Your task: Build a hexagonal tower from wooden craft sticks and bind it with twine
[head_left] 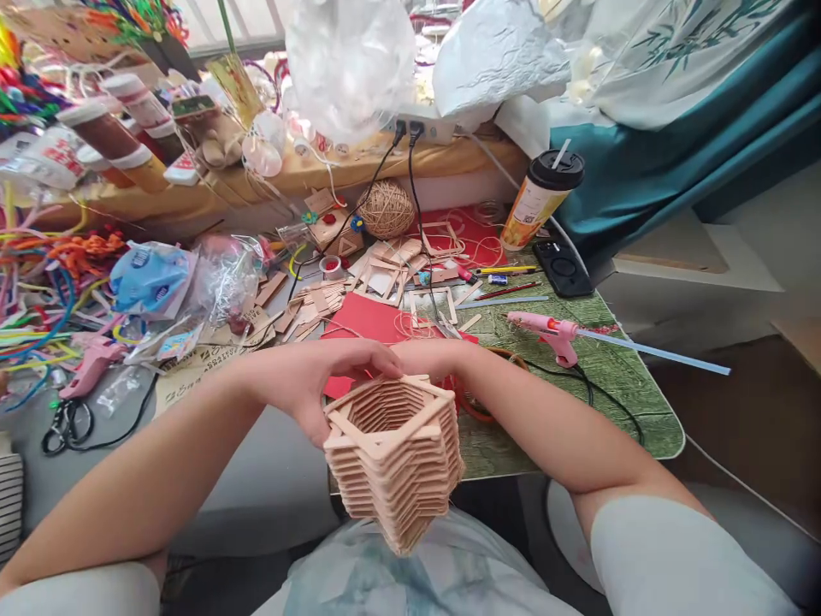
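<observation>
A star-shaped holder built of stacked craft sticks (pixel 401 470) is held up in front of my body, tilted so its open top shows. My left hand (pixel 321 376) is closed on its upper left rim, with the thumb on the near left side and fingers over the far edge. Behind the far rim, my right hand (pixel 420 358) is mostly hidden; only the part by the wrist shows, so its fingers cannot be made out. Beyond the hands lies red paper (pixel 369 321) with loose craft sticks (pixel 385 265) and twine around it.
A pink glue gun (pixel 555 334) with a long glue stick rests at right, near a phone (pixel 564 267) and a lidded cup (pixel 542 201). Another pink glue gun (pixel 93 364) and scissors (pixel 67 425) lie left. A twine ball (pixel 386 208) sits at the back; black cords hang mid-table.
</observation>
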Action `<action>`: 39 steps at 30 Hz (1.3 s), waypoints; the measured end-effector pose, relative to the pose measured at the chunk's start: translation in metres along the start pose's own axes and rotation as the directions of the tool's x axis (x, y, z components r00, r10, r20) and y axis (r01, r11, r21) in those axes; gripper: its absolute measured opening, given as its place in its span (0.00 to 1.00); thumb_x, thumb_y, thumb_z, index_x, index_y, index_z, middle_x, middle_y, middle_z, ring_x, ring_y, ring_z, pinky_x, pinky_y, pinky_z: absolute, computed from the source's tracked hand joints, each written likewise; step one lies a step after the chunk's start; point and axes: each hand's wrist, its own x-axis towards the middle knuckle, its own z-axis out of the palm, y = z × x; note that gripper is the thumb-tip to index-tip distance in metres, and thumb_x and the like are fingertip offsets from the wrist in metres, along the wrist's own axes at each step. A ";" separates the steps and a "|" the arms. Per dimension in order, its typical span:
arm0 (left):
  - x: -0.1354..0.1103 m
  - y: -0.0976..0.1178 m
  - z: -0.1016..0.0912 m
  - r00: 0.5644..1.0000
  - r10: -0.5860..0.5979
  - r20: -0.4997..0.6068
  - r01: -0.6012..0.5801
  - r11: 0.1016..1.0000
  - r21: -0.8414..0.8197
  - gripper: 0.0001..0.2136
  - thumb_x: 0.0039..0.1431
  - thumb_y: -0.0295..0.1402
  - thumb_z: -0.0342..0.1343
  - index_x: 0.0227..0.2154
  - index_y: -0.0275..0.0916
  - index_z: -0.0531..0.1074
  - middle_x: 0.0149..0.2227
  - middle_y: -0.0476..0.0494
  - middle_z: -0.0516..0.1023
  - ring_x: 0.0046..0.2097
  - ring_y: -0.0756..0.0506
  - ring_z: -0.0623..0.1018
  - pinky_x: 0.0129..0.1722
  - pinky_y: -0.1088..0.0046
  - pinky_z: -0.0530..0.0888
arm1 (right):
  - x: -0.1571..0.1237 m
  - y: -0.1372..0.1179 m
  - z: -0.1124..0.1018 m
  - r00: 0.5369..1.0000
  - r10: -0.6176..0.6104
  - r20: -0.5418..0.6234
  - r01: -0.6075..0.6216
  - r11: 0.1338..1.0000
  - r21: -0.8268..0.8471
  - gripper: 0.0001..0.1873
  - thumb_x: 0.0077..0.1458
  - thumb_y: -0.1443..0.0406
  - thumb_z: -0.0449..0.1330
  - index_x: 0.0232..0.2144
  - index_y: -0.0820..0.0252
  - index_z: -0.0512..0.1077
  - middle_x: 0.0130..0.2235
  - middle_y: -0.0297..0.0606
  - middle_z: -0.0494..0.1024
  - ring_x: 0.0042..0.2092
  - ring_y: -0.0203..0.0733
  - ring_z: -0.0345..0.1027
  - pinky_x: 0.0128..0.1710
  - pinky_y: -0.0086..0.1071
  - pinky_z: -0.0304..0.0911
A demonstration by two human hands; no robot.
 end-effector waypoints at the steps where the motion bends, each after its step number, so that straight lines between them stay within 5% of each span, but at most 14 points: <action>1: 0.003 0.007 -0.006 0.999 0.013 0.050 -0.015 0.998 0.057 0.41 0.44 0.44 0.76 0.64 0.46 0.71 0.62 0.36 0.78 0.62 0.29 0.77 0.61 0.54 0.77 | 0.006 -0.004 -0.006 0.996 -0.026 0.085 0.027 0.999 -0.022 0.02 0.51 0.69 0.69 0.30 0.61 0.80 0.32 0.32 0.83 0.32 0.37 0.68 0.33 0.29 0.63; 5: 0.010 0.028 -0.026 0.916 -0.003 0.400 -0.117 0.955 0.274 0.41 0.42 0.36 0.77 0.62 0.47 0.72 0.63 0.38 0.77 0.59 0.31 0.80 0.56 0.61 0.79 | 0.031 -0.017 -0.034 0.953 0.085 0.289 -0.043 0.988 -0.149 0.09 0.47 0.73 0.68 0.33 0.62 0.82 0.29 0.29 0.80 0.30 0.34 0.63 0.32 0.29 0.59; 7: 0.009 0.029 -0.030 0.901 -0.001 0.434 -0.179 0.910 0.374 0.40 0.43 0.35 0.76 0.62 0.45 0.71 0.64 0.35 0.75 0.60 0.31 0.79 0.55 0.62 0.79 | 0.046 -0.021 -0.046 0.912 0.185 0.365 -0.149 0.981 -0.124 0.09 0.47 0.70 0.68 0.34 0.62 0.83 0.26 0.27 0.76 0.28 0.33 0.61 0.31 0.29 0.58; 12: 0.002 0.019 -0.034 0.940 -0.013 0.341 -0.185 0.821 0.540 0.33 0.47 0.34 0.74 0.58 0.44 0.74 0.63 0.34 0.75 0.57 0.31 0.81 0.50 0.62 0.79 | 0.090 -0.034 -0.060 0.840 0.325 0.434 -0.365 0.931 0.010 0.10 0.43 0.64 0.72 0.31 0.62 0.82 0.24 0.28 0.74 0.28 0.34 0.64 0.32 0.30 0.61; 18: -0.011 -0.001 -0.046 0.966 -0.001 0.259 -0.162 0.777 0.608 0.32 0.48 0.37 0.73 0.57 0.41 0.73 0.59 0.33 0.77 0.56 0.31 0.81 0.51 0.60 0.77 | 0.125 -0.049 -0.065 0.836 0.441 0.326 -0.363 0.891 -0.272 0.04 0.47 0.69 0.65 0.27 0.59 0.81 0.23 0.30 0.71 0.27 0.34 0.58 0.30 0.33 0.57; 27: -0.035 -0.040 -0.041 0.975 0.201 0.091 -0.216 0.783 0.584 0.38 0.52 0.50 0.71 0.64 0.41 0.71 0.61 0.31 0.76 0.62 0.28 0.75 0.65 0.49 0.69 | 0.116 -0.084 -0.068 0.777 0.614 0.134 -0.531 0.756 -0.384 0.11 0.54 0.65 0.62 0.21 0.60 0.73 0.24 0.38 0.73 0.25 0.36 0.60 0.28 0.36 0.56; 35: -0.047 -0.054 -0.040 0.981 0.193 0.013 -0.158 0.761 0.629 0.43 0.52 0.57 0.70 0.69 0.48 0.68 0.63 0.32 0.71 0.61 0.26 0.71 0.65 0.46 0.67 | 0.098 -0.095 -0.058 0.768 0.639 0.044 -0.613 0.753 -0.240 0.10 0.56 0.62 0.61 0.25 0.57 0.77 0.25 0.38 0.75 0.27 0.39 0.63 0.30 0.37 0.57; 39: -0.048 -0.058 -0.040 0.984 0.177 0.016 -0.148 0.772 0.618 0.43 0.53 0.58 0.70 0.69 0.49 0.67 0.61 0.33 0.72 0.60 0.27 0.71 0.64 0.46 0.66 | 0.087 -0.105 -0.055 0.753 0.657 -0.034 -0.634 0.711 -0.304 0.08 0.56 0.61 0.62 0.29 0.55 0.81 0.29 0.37 0.80 0.29 0.40 0.66 0.30 0.36 0.56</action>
